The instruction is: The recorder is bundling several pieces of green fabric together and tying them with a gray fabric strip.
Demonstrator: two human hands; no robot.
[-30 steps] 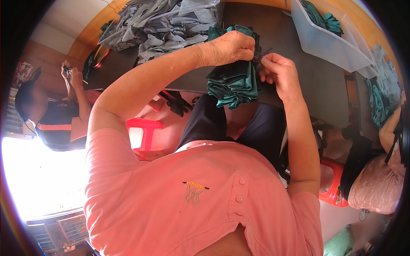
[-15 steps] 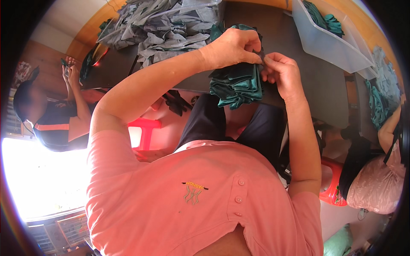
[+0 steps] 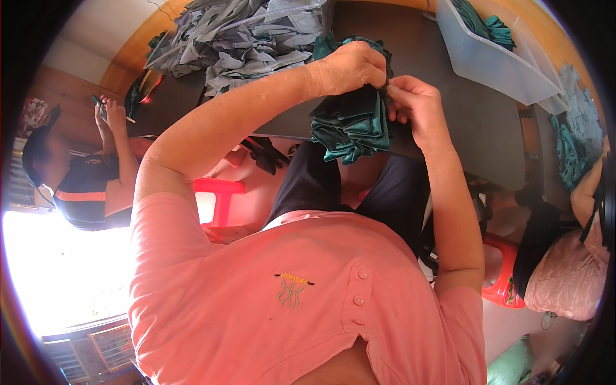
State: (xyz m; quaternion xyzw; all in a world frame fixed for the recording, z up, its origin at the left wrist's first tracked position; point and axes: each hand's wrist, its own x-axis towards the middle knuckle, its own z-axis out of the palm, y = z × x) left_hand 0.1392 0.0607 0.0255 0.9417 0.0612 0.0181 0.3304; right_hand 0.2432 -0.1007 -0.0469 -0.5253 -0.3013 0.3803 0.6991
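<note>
A thick bundle of dark green velvety cloth pieces hangs over the near edge of the dark table. My left hand is closed over the top of the bundle, its fingers curled down on the cloth. Against the bundle's right edge, my right hand pinches with thumb and forefinger, close to the left fingertips. What lies in that pinch is too small to make out; it may be a cloth edge. More of the green cloth shows beyond my left hand.
A clear plastic bin heaped with grey cloth pieces stands at the back left. Another clear bin holding green cloth is at the back right. Co-workers sit on both sides; the left one holds something small. A red stool stands below.
Both hands and the green bundle have shifted slightly left. My right hand has drawn in to the bundle's edge, nearer my left fingers.
</note>
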